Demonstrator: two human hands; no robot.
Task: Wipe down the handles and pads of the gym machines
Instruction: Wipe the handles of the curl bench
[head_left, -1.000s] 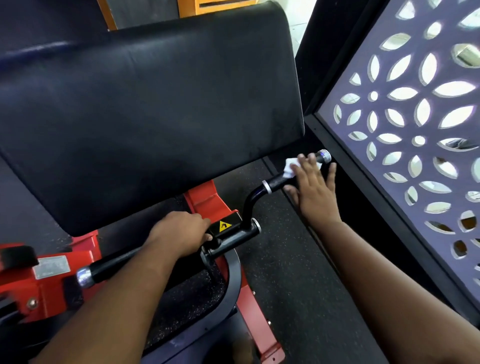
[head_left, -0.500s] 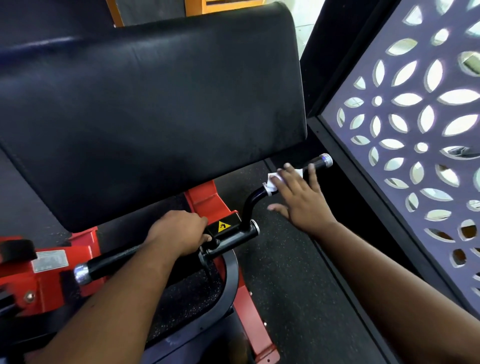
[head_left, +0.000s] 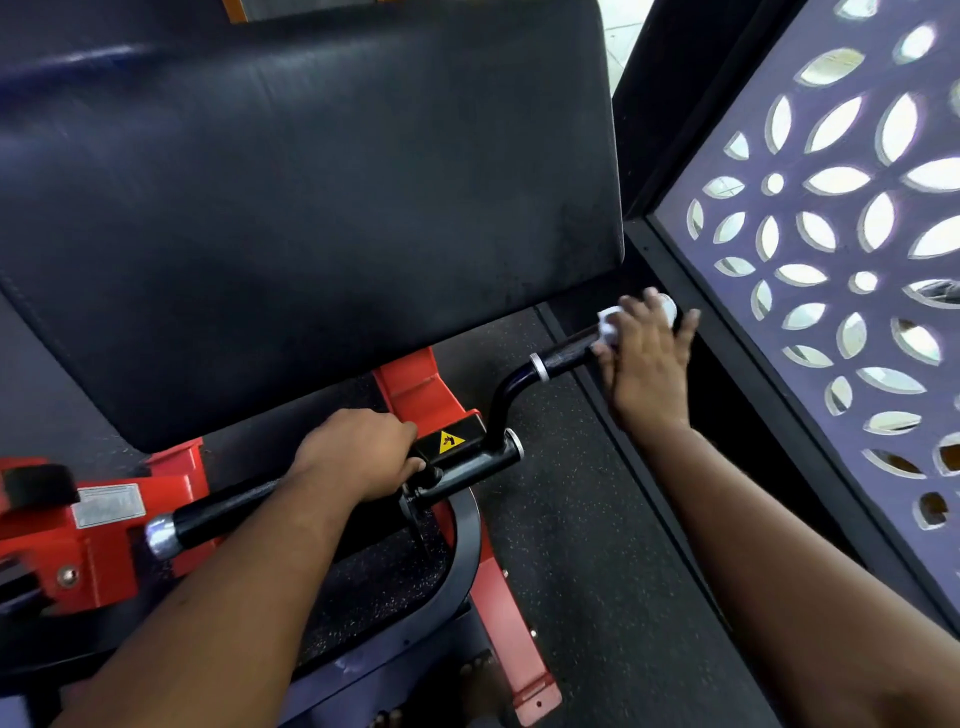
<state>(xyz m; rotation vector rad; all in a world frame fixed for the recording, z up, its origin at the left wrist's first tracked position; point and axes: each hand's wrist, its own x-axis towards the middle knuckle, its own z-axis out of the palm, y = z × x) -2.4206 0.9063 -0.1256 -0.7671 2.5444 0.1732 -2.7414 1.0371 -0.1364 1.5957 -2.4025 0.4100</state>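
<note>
The right hand (head_left: 647, 353) lay w/ fingers nearly straight, pressing a white wipe (head_left: 609, 323) onto the outer end of the right grip (head_left: 566, 353), below the pad (head_left: 311, 208). The left hand (head_left: 358, 457) was curled round the left grip (head_left: 228, 506), prob. steadying the bar. Step in hand looked like wiping the right grip; next would call for dragging the wipe inward along it, then doing the left grip & pad.

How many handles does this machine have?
2 that I can see. The left handle is gripped by the left hand. The right handle is under the right hand. More may be hidden.
</note>
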